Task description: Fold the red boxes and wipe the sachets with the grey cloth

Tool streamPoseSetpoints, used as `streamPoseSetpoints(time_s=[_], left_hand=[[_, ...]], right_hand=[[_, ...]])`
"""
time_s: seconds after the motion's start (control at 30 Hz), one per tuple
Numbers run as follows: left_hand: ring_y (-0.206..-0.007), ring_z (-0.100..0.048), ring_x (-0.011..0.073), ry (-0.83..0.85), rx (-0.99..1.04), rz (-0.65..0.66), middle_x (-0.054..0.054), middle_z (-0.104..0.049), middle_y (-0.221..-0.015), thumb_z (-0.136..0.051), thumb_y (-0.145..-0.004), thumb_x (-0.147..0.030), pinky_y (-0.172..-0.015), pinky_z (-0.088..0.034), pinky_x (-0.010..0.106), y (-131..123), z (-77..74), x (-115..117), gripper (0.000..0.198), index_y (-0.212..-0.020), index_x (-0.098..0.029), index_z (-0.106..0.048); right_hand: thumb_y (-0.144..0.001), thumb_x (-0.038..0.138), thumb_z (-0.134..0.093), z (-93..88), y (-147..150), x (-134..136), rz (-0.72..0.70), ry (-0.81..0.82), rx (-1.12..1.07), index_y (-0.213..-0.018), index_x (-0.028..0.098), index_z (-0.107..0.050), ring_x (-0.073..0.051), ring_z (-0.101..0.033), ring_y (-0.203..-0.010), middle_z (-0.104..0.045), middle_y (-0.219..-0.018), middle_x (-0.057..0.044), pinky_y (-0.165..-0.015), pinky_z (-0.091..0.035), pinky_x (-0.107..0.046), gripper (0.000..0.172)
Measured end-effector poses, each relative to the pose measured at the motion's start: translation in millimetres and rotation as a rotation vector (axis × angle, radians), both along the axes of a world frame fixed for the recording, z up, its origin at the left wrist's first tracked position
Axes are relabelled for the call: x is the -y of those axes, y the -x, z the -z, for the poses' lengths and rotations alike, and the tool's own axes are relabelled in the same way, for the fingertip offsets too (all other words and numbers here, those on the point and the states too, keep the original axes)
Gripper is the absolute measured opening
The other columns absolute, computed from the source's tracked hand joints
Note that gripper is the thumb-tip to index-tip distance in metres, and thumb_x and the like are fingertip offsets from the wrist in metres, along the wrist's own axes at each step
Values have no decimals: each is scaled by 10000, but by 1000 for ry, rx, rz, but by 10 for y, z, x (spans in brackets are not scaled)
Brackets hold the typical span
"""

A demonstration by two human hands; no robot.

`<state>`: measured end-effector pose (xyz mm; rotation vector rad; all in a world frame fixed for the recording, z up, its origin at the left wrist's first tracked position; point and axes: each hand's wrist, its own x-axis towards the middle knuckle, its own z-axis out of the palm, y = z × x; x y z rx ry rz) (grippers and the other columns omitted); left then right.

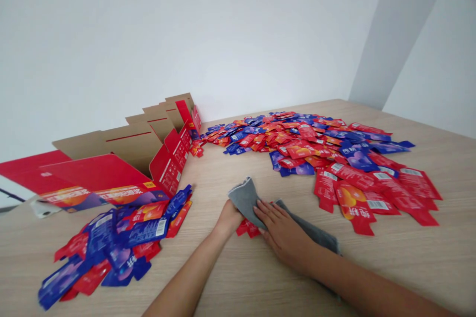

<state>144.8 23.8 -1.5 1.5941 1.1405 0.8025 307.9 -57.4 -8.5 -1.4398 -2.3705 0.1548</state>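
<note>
A grey cloth (245, 197) lies folded and bunched on the table in front of me. My right hand (280, 233) presses on it from above, the fingers together and gripping its folds. My left hand (227, 219) is at the cloth's left side, closed at the edge of a red pouch (248, 228). The cloth hides most of the left fingers. Only a small red part of the pouch shows between my hands, beneath the cloth. To the left is a loose pile of blue and red pouches (122, 242), apart from my left hand.
Open red cardboard boxes (111, 173) stand in a row at the left, brown inside. A large heap of red and blue pouches (297, 143) spreads over the back and right of the wooden table (208, 178). Behind the table is a white wall (238, 34).
</note>
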Motion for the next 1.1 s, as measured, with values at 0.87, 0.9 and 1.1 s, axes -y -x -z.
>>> streamPoseSetpoints(time_s=[0.87,0.9,1.1], left_hand=[[-282,-441,76,234,0,20,-44,-541,-489,-505,-720,-312,-278,-345,172,67,-59,421,153,-698,-162,-526],[-277,-436,77,260,24,5,-56,-522,-460,-517,-716,-336,-275,-339,168,71,-57,417,169,-714,-168,-521],[-310,-471,98,313,12,-10,-19,-504,-384,-522,-679,-281,-311,-373,186,79,-5,412,170,-559,-162,-507]], right_hand=[[-892,190,-372,-22,45,1,-49,2,-10,-1354,100,-403,-232,-309,-1317,-364,-1420,-140,-1068,-294,-450,472],[-904,205,-351,-22,33,-4,-17,32,-28,-1346,93,-416,-230,-319,-1313,-373,-1413,-146,-1067,-297,-450,460],[-902,217,-367,-89,106,146,-127,40,-74,-1388,129,-355,-206,-247,-1342,-311,-1450,-101,-1095,-255,-427,494]])
